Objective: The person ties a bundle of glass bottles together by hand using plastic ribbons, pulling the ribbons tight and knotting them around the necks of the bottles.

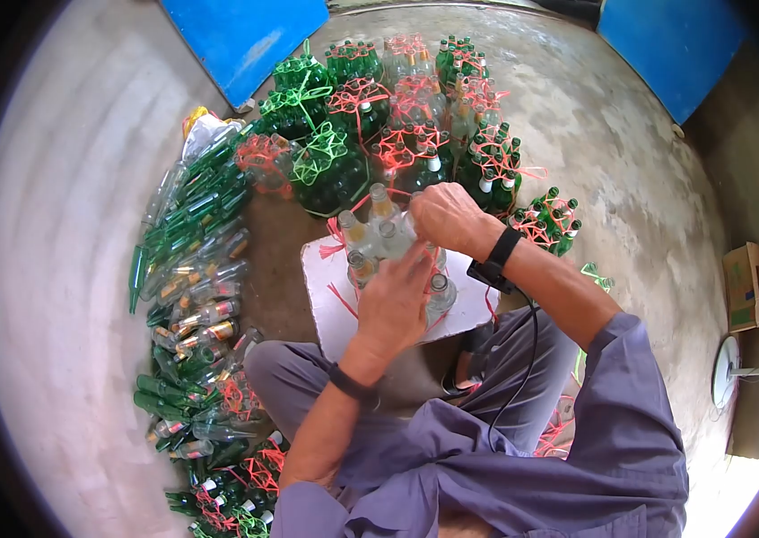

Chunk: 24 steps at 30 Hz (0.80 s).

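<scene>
Several clear glass bottles (357, 233) stand upright in a tight cluster on a white board (326, 309) in front of me. Red plastic twine (342, 226) runs around the bottles, with loose ends sticking out at their left. My right hand (451, 218) is closed at the cluster's far right side, where a red strand runs into its fingers. My left hand (395, 300) lies across the near side of the bottles, its fingers pointing up toward the right hand. Its fingertips are smeared by motion, and what they grip is hidden. Both hands cover part of the cluster.
Tied bundles of green bottles (335, 175) and clear bottles stand beyond the board. Loose bottles (205, 211) lie piled along the left wall. A small bundle (548, 220) stands at the right. A cardboard box (747, 285) and a fan (726, 372) are farther right.
</scene>
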{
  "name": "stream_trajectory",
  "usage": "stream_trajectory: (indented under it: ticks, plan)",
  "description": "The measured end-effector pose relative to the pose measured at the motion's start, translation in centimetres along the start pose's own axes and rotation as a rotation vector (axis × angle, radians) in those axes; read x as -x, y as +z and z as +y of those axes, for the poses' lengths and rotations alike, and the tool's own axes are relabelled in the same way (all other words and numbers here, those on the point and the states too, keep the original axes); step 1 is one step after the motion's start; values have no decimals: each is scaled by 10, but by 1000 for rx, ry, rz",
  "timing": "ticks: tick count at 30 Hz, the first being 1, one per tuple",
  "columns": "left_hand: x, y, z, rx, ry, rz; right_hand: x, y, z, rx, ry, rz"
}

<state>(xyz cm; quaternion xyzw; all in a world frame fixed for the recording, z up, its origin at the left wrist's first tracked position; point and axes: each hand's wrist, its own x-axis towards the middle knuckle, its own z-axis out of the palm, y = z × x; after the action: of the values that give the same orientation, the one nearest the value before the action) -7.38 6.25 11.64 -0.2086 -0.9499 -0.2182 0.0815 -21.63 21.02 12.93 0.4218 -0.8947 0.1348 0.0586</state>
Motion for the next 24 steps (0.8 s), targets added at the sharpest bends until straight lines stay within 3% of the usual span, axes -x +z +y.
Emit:
stream_trajectory:
  ticks: [2, 6, 8, 13, 15, 24]
  plan:
    - [1, 4, -2, -6, 16, 43, 7, 0, 1, -7, 191, -4]
    - [2, 7, -4, -23, 44, 88, 29, 17, 18, -130, 299, 96]
    - [2, 9, -4, -34, 44, 98, 37, 27, 26, -420, 424, 140]
    - [0, 5, -3, -16, 43, 85, 50, 47, 36, -610, 426, 187]
    - [0, 5, -3, -12, 41, 83, 53, 55, 39, -851, 475, 190]
    - [-3, 0, -2, 35, 31, 116, 61, 88, 39, -1027, 528, 157]
